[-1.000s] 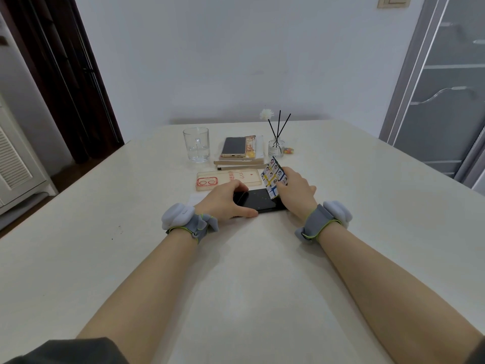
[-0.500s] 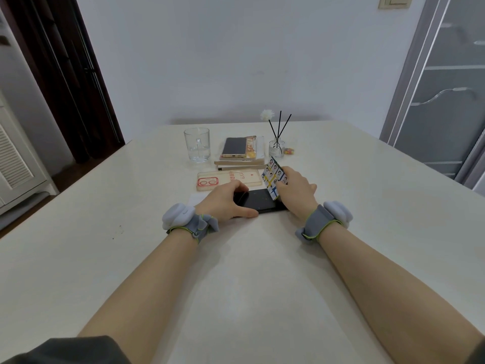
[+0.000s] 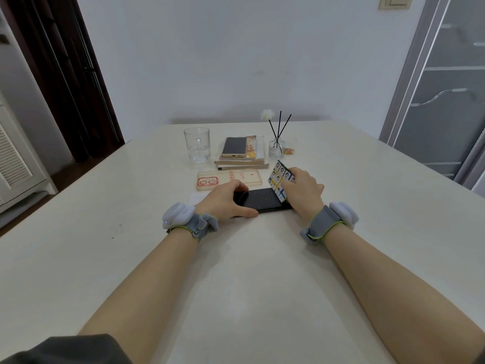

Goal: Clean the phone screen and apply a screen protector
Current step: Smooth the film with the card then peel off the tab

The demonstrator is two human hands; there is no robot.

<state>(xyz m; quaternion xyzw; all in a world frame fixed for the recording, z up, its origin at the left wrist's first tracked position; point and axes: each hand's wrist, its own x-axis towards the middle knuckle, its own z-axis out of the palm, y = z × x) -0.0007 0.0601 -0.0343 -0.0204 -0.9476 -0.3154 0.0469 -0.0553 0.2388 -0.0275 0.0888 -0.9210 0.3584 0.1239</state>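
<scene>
White table | left hand grips black phone by the end under its palm | right hand pinches photo card, tilted edge-down on the phone's other end | clear phone case just beyond the knuckles | I judge: cleaning seemingly done, smoothing pass unfinished

Pretty plain cream table, with a black phone, clear phone case, glass, stacked notebooks and reed diffuser sitting on it.

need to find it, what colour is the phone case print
Red on the clear case, head view.
</scene>
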